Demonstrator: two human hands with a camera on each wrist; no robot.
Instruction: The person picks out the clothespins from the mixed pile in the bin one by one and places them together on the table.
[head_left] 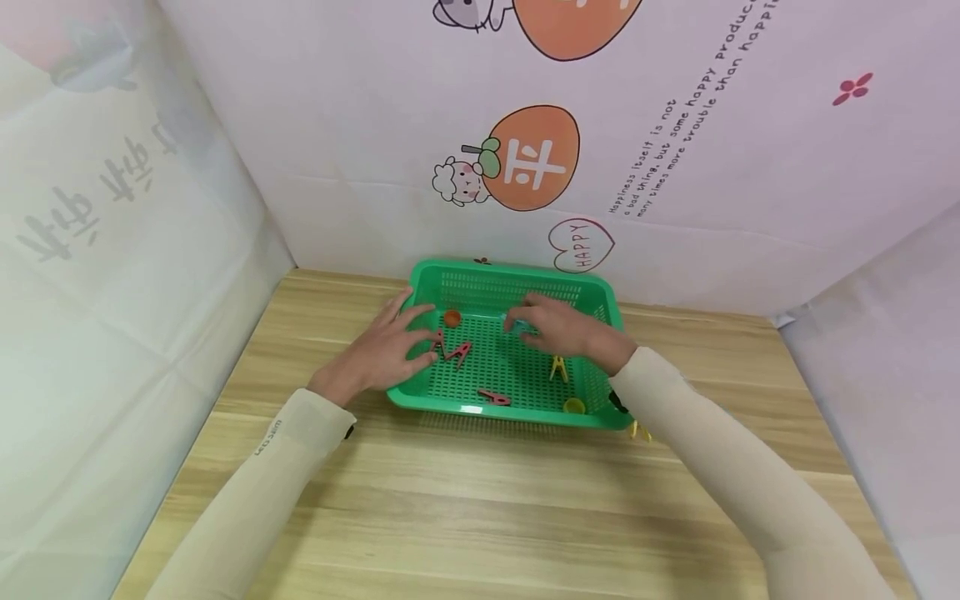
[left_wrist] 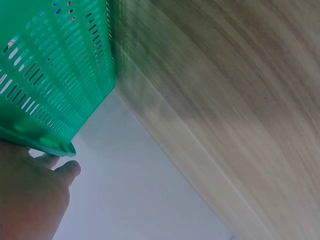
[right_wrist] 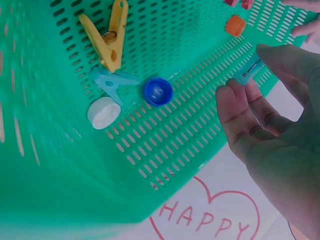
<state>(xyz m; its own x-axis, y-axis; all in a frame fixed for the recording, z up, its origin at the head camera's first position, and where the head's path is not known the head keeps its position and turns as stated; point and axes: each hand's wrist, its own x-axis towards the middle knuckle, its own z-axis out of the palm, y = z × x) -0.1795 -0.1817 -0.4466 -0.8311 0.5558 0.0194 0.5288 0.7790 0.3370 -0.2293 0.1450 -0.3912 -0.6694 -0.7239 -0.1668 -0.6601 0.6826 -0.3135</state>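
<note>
My right hand [head_left: 555, 325] is inside the green plastic basket [head_left: 450, 407], pinching a light blue clothespin [right_wrist: 245, 74] between thumb and fingertips. Over the basket's left rim lies my left hand [head_left: 381, 350], its fingers spread. In the left wrist view this hand [left_wrist: 30, 190] touches the rim from outside. Several red clothespins [head_left: 460, 353] and an orange cap [head_left: 452, 318] lie on the left part of the basket floor. A yellow clothespin [right_wrist: 112, 45], another light blue clothespin [right_wrist: 110, 82], a blue cap [right_wrist: 158, 91] and a white cap [right_wrist: 104, 113] are grouped in the right wrist view.
The basket stands on a wooden table [head_left: 480, 517] close to the printed back wall cloth [head_left: 360, 217]. A yellow cap [head_left: 574, 406] sits at its front right inside. Just outside the front right corner, a yellow object [head_left: 641, 431] shows partly behind my right sleeve.
</note>
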